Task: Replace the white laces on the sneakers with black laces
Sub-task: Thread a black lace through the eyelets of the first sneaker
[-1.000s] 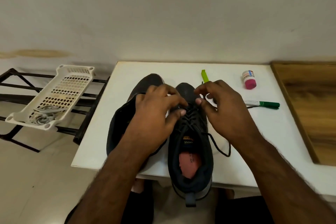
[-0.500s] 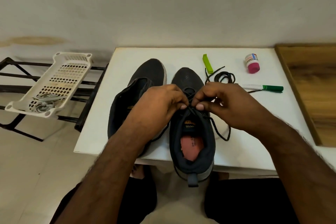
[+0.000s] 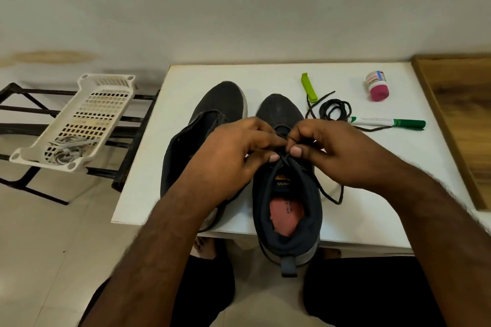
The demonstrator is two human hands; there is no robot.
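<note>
Two dark sneakers stand side by side on the white table (image 3: 372,220). The right sneaker (image 3: 287,223) has a pink insole and its heel hangs over the front edge. Over its upper eyelets my left hand (image 3: 233,156) and my right hand (image 3: 334,151) meet, each pinching the black lace (image 3: 332,195), which loops out to the right of the shoe. The left sneaker (image 3: 220,103) lies partly under my left arm. A spare coiled black lace (image 3: 336,109) rests behind my right hand. White laces (image 3: 66,151) lie in a white basket.
The white perforated basket (image 3: 79,117) sits on a black metal rack (image 3: 24,111) left of the table. A green clip (image 3: 309,87), a pink-capped small bottle (image 3: 377,85) and a green marker (image 3: 388,122) lie at the back right. A wooden surface (image 3: 462,114) borders the right side.
The view has tilted, so the table sits lower in frame and the coiled lace and clip show. Both hands have drawn closer together over the right sneaker's eyelets, still pinching the lace.
</note>
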